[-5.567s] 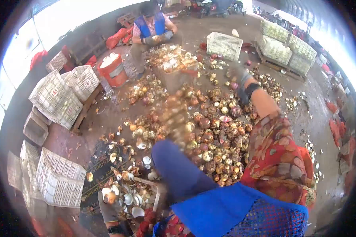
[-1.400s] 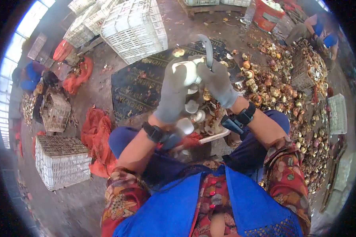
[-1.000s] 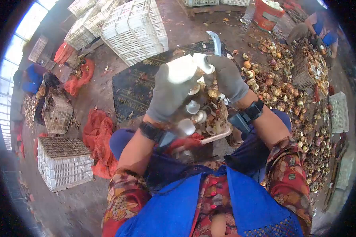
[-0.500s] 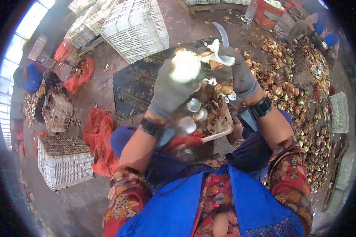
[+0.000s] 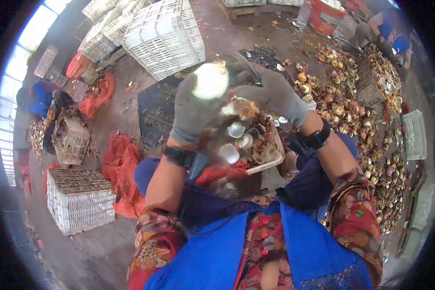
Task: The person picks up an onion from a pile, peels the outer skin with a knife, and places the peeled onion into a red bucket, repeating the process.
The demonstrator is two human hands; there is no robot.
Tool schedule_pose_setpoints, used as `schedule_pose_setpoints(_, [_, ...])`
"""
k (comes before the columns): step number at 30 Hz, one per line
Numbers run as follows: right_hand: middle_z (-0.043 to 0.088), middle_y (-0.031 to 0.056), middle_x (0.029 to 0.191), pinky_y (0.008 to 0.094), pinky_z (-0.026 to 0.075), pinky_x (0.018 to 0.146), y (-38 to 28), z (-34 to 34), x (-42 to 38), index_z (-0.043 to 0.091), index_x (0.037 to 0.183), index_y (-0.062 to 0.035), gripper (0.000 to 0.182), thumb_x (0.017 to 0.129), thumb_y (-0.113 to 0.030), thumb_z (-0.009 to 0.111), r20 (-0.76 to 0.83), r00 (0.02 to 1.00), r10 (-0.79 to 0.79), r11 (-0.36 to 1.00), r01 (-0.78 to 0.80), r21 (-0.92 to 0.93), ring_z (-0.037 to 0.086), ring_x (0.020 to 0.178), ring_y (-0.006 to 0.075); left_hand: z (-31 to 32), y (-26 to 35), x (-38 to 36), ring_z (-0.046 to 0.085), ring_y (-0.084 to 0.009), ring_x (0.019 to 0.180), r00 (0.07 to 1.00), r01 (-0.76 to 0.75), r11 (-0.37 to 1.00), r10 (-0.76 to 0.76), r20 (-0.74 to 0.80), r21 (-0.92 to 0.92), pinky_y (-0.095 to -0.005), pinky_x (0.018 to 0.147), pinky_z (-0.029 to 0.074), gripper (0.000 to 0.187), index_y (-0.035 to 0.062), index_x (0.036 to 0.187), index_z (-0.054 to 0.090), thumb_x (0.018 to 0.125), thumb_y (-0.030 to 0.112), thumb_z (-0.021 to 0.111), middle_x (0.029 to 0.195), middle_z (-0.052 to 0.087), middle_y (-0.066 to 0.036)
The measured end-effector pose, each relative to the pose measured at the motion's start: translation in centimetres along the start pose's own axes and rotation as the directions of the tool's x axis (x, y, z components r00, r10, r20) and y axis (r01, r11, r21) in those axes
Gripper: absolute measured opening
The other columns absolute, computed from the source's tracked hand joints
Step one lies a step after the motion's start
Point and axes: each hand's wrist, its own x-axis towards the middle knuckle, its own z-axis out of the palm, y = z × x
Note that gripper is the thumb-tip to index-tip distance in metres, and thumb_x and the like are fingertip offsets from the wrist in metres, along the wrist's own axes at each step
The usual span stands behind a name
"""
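Fingers of the left hand [image 5: 191,108] and right hand [image 5: 278,94] are clenched. Rightward, an onion heap [image 5: 343,113] is spread; below the hands, a container [image 5: 266,165] is littered with peelings [image 5: 246,141]. A peeled onion [image 5: 210,81] is cupped by the left, a curved knife [image 5: 249,66] gripped by the right.

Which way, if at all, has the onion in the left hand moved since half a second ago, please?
Yes, the onion has moved leftward in the picture, closer to the big white crate.
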Motion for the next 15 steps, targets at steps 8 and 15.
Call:
schedule_pose_setpoints(8, [0.067,0.0142,0.108,0.0339,0.051,0.086,-0.6,1.4,-0.4,0.055,0.128,-0.0019,0.052,0.086,-0.029,0.066,0.062,0.984,-0.166,0.903,0.177,-0.391,0.065,0.097,0.0196,0.8,-1.6,-0.5,0.055,-0.0275,0.114,0.981,-0.036,0.426,0.186,-0.049,0.904,-0.0361,0.099,0.046,0.048,0.0012,0.126,0.057,0.079,0.0,0.069,0.122,0.057,-0.015])
schedule_pose_setpoints(15, [0.065,0.0234,0.109,0.039,0.052,0.085,0.1,2.7,-0.3,0.053,0.128,0.0,0.046,0.086,-0.016,0.057,-0.018,0.901,-0.433,0.706,0.327,-0.628,0.064,0.1,0.0376,0.8,-2.7,-0.2,0.055,-0.0272,0.112,0.966,-0.052,0.41,0.252,-0.058,0.911,-0.0352,0.095,0.046,0.044,0.0016,0.124,0.059,0.08,0.004,0.068,0.117,0.057,-0.014])
